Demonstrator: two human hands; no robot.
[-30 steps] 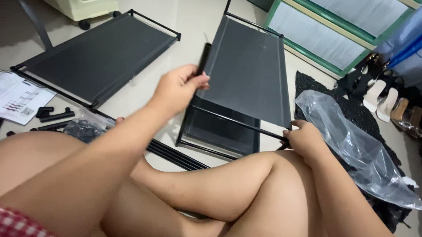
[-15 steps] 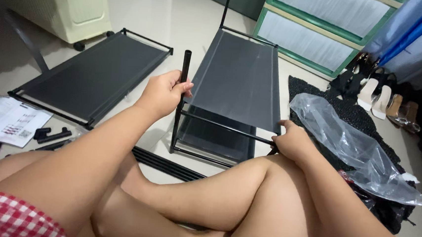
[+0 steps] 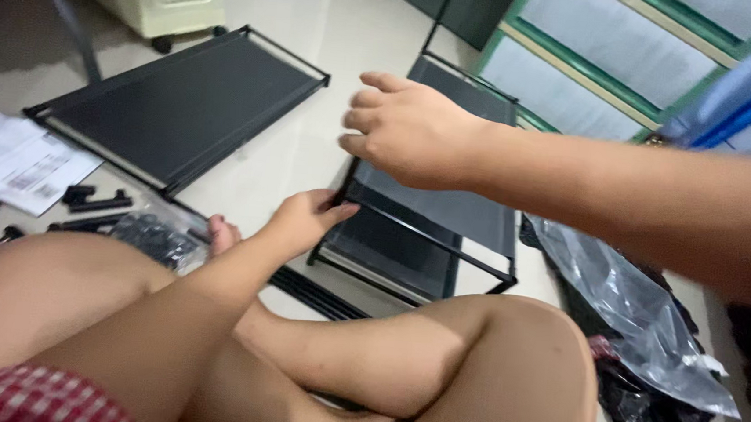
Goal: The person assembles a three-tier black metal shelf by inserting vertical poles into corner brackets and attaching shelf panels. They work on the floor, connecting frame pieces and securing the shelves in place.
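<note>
The left hand (image 3: pixel 304 219) is closed round the near-left upright of the black metal-tube rack frame with dark fabric shelves (image 3: pixel 432 215), thumb and fingers pinching the thin tube just above the lower shelf. The right hand (image 3: pixel 407 134) hangs above the same corner with its fingers curled loosely and no rod or part visible inside them — whether it touches the top of the upright I cannot tell, since the hand covers that spot.

The frame stands on the pale tiled floor (image 3: pixel 310 145) in front of the crossed legs, its far end toward the green-framed drawer unit (image 3: pixel 597 68) at the top edge of the view. So the thing held lies straight ahead of the left grip and directly beneath the right hand.

The risk, as I judge it, is the frame tipping or twisting — only one hand pins it, at one corner, and the right side of the frame is unsupported. A push down from above that is off the line of the tube could skew the joint or pinch the left fingers. The crumpled clear plastic bag (image 3: pixel 641 318) lies just beside the frame's right edge, and the separate flat black shelf panel (image 3: pixel 185 105) lies apart on the left.
</note>
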